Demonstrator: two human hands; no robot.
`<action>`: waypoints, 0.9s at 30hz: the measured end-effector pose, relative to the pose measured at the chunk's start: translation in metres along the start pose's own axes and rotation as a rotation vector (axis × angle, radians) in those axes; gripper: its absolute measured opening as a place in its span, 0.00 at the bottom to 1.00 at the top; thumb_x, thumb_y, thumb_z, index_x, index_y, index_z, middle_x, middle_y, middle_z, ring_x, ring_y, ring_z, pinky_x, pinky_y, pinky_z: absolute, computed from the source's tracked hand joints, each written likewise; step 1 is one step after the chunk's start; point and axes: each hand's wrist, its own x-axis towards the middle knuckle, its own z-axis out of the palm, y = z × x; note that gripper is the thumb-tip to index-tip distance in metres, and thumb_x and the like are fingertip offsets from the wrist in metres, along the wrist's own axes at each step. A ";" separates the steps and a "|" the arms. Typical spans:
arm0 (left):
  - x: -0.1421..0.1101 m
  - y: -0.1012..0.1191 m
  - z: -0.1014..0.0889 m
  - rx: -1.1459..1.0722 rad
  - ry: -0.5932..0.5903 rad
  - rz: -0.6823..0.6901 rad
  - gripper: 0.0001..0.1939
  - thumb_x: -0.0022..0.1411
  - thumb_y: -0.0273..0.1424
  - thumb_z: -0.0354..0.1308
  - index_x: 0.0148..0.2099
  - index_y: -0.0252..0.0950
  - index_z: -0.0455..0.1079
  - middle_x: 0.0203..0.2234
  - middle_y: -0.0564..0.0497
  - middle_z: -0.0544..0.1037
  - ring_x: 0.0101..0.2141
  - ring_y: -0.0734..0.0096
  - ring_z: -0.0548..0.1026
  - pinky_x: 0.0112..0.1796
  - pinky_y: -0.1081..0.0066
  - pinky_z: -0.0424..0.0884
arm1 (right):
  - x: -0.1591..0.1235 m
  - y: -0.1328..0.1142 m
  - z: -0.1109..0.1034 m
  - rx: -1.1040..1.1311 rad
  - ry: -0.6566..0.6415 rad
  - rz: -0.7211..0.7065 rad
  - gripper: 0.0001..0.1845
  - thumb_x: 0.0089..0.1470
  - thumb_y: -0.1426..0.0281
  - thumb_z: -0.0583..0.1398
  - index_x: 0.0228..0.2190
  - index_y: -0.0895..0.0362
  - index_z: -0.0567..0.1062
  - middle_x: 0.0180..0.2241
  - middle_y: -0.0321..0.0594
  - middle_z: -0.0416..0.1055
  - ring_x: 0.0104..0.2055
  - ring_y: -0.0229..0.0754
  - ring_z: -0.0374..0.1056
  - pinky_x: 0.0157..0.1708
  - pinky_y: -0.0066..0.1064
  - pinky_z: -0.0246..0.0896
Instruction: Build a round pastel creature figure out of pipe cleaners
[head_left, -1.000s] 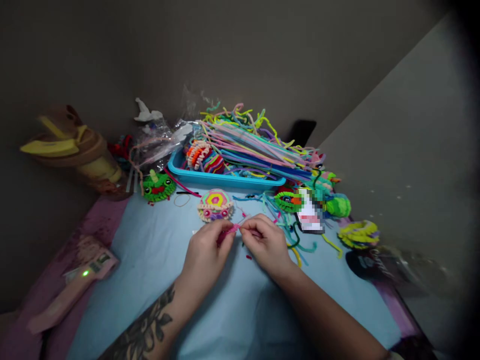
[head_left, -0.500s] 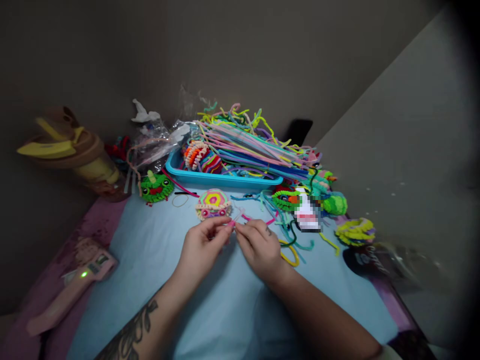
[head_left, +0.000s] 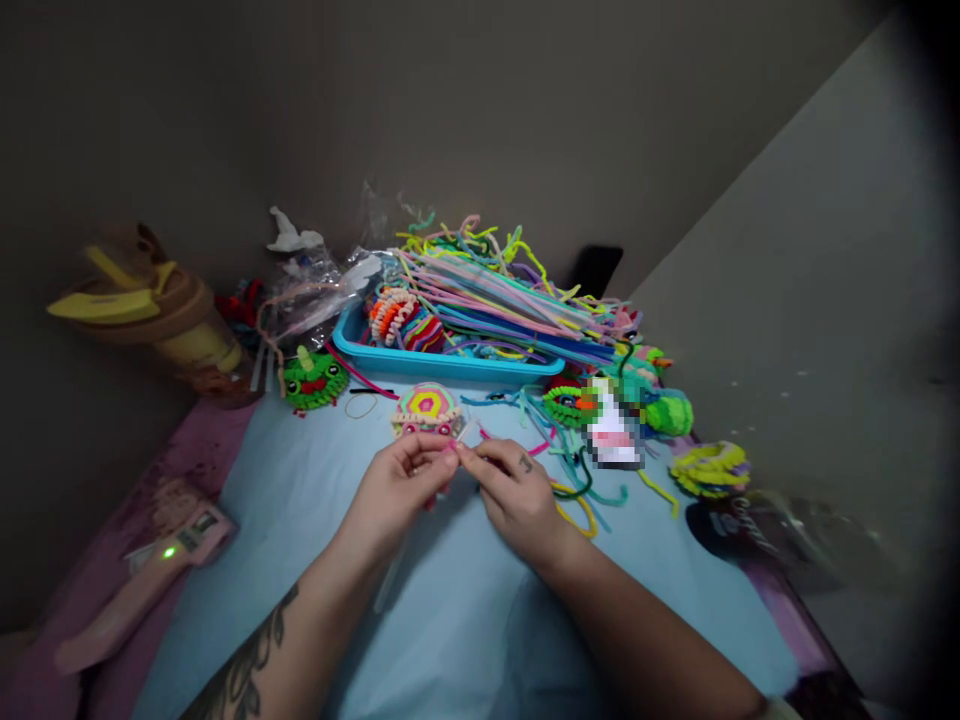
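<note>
A small pink piece (head_left: 451, 447) is pinched between the fingertips of the left hand (head_left: 397, 485) and the right hand (head_left: 525, 500); thumb and forefinger are pressed together on each side, though which part is gripped by which hand cannot be told. Since the piece is almost covered by the fingertips, it could be lost from the pinch or bent out of shape if the hands are pulled unevenly. A pale strip (head_left: 467, 431) is seen jutting up just beyond the fingertips, and it could be knocked by a turn of the right wrist. Past the left fingers, a round multicoloured figure (head_left: 427, 403) is partly hidden; it might be shoved away if the knuckles are pushed forward. Near the right hand's outer side, a yellow loop (head_left: 592, 518) is left lying, where it could be snagged by a sideways sweep, or the piece mislaid if let fall.
</note>
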 end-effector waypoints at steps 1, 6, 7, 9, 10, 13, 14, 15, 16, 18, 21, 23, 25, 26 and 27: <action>0.000 -0.001 0.000 0.021 -0.004 0.011 0.20 0.45 0.39 0.67 0.37 0.31 0.71 0.21 0.55 0.71 0.18 0.82 0.63 0.17 0.80 0.58 | 0.000 0.000 -0.001 0.019 0.015 0.008 0.32 0.54 0.83 0.52 0.58 0.49 0.62 0.35 0.43 0.69 0.36 0.42 0.66 0.35 0.35 0.67; 0.000 -0.004 0.003 0.129 -0.018 0.032 0.20 0.49 0.41 0.64 0.37 0.30 0.71 0.19 0.56 0.69 0.17 0.82 0.61 0.17 0.80 0.57 | -0.004 0.001 -0.006 0.085 0.084 0.050 0.30 0.54 0.83 0.52 0.55 0.47 0.66 0.35 0.41 0.68 0.37 0.40 0.67 0.36 0.34 0.67; 0.000 -0.005 0.003 0.142 -0.018 0.034 0.19 0.50 0.41 0.64 0.37 0.30 0.71 0.19 0.56 0.69 0.17 0.82 0.61 0.17 0.80 0.57 | -0.005 0.001 -0.007 0.090 0.087 0.053 0.30 0.54 0.83 0.53 0.55 0.47 0.66 0.35 0.41 0.68 0.37 0.40 0.67 0.36 0.34 0.67; 0.000 -0.005 0.003 0.156 -0.018 0.038 0.18 0.51 0.41 0.63 0.37 0.30 0.70 0.18 0.57 0.68 0.17 0.82 0.61 0.18 0.80 0.57 | -0.005 0.000 -0.007 0.094 0.092 0.058 0.29 0.54 0.83 0.53 0.54 0.47 0.67 0.35 0.41 0.68 0.37 0.40 0.67 0.36 0.33 0.67; -0.001 -0.005 0.003 0.157 -0.020 0.037 0.18 0.51 0.41 0.62 0.37 0.31 0.70 0.18 0.57 0.68 0.17 0.82 0.61 0.18 0.80 0.58 | -0.004 0.000 -0.007 0.095 0.098 0.060 0.29 0.54 0.83 0.53 0.54 0.48 0.68 0.35 0.41 0.68 0.37 0.40 0.67 0.36 0.33 0.67; -0.001 -0.004 0.003 0.127 -0.022 0.019 0.16 0.51 0.40 0.63 0.36 0.31 0.70 0.18 0.57 0.68 0.18 0.81 0.62 0.18 0.80 0.58 | -0.002 -0.001 -0.005 0.075 0.109 0.054 0.27 0.54 0.82 0.54 0.52 0.49 0.70 0.33 0.41 0.69 0.35 0.40 0.67 0.34 0.32 0.67; -0.002 -0.003 0.003 0.103 -0.023 0.012 0.16 0.51 0.39 0.63 0.35 0.31 0.70 0.18 0.57 0.68 0.18 0.81 0.62 0.18 0.80 0.58 | -0.002 -0.002 -0.004 0.058 0.104 0.048 0.26 0.54 0.82 0.54 0.52 0.50 0.70 0.33 0.41 0.69 0.35 0.40 0.67 0.33 0.32 0.67; -0.002 -0.002 0.003 0.075 -0.023 0.006 0.15 0.51 0.39 0.63 0.35 0.31 0.70 0.18 0.57 0.68 0.18 0.81 0.62 0.18 0.80 0.58 | -0.002 -0.003 -0.003 0.037 0.092 0.043 0.26 0.55 0.82 0.53 0.52 0.51 0.70 0.33 0.42 0.69 0.35 0.40 0.67 0.33 0.32 0.67; -0.002 -0.001 0.003 0.045 -0.022 0.003 0.15 0.50 0.38 0.63 0.34 0.31 0.70 0.19 0.56 0.69 0.18 0.82 0.62 0.17 0.80 0.57 | -0.001 -0.004 -0.002 0.015 0.075 0.038 0.26 0.54 0.82 0.53 0.53 0.51 0.69 0.33 0.42 0.70 0.35 0.41 0.67 0.33 0.32 0.67; -0.002 0.001 0.004 -0.010 -0.025 0.000 0.14 0.51 0.37 0.63 0.33 0.31 0.70 0.20 0.56 0.69 0.18 0.83 0.61 0.17 0.81 0.56 | -0.001 -0.006 0.000 -0.020 0.031 0.036 0.28 0.55 0.82 0.53 0.55 0.53 0.67 0.34 0.43 0.71 0.35 0.42 0.67 0.34 0.33 0.67; -0.001 0.002 0.004 -0.052 -0.043 -0.005 0.13 0.51 0.37 0.63 0.31 0.31 0.69 0.20 0.55 0.69 0.18 0.83 0.61 0.17 0.80 0.57 | -0.001 -0.009 0.004 -0.016 -0.009 0.051 0.30 0.55 0.82 0.51 0.58 0.53 0.63 0.36 0.44 0.71 0.37 0.42 0.67 0.36 0.35 0.68; -0.001 0.002 0.004 -0.049 -0.059 0.001 0.14 0.51 0.38 0.62 0.30 0.31 0.69 0.20 0.55 0.69 0.17 0.83 0.61 0.17 0.80 0.57 | -0.001 -0.009 0.005 0.015 -0.019 0.070 0.30 0.55 0.81 0.51 0.58 0.53 0.63 0.37 0.44 0.71 0.38 0.42 0.67 0.38 0.35 0.68; -0.001 0.002 0.005 -0.035 -0.066 0.017 0.14 0.52 0.39 0.61 0.29 0.31 0.68 0.19 0.56 0.68 0.17 0.82 0.60 0.17 0.79 0.57 | -0.001 -0.009 0.006 0.046 -0.019 0.084 0.29 0.55 0.80 0.52 0.57 0.53 0.64 0.37 0.44 0.71 0.38 0.43 0.67 0.38 0.36 0.68; -0.002 0.002 0.006 -0.028 -0.067 0.022 0.13 0.53 0.39 0.60 0.29 0.31 0.68 0.18 0.56 0.68 0.17 0.82 0.60 0.17 0.79 0.57 | -0.001 -0.008 0.006 0.057 -0.014 0.088 0.29 0.54 0.81 0.53 0.56 0.52 0.65 0.38 0.44 0.70 0.39 0.43 0.67 0.39 0.36 0.68; -0.002 0.002 0.006 -0.020 -0.066 0.023 0.13 0.53 0.39 0.60 0.30 0.32 0.68 0.18 0.56 0.68 0.16 0.82 0.60 0.17 0.79 0.58 | -0.001 -0.007 0.006 0.066 -0.008 0.091 0.29 0.54 0.81 0.53 0.56 0.52 0.65 0.38 0.44 0.70 0.39 0.43 0.67 0.39 0.36 0.68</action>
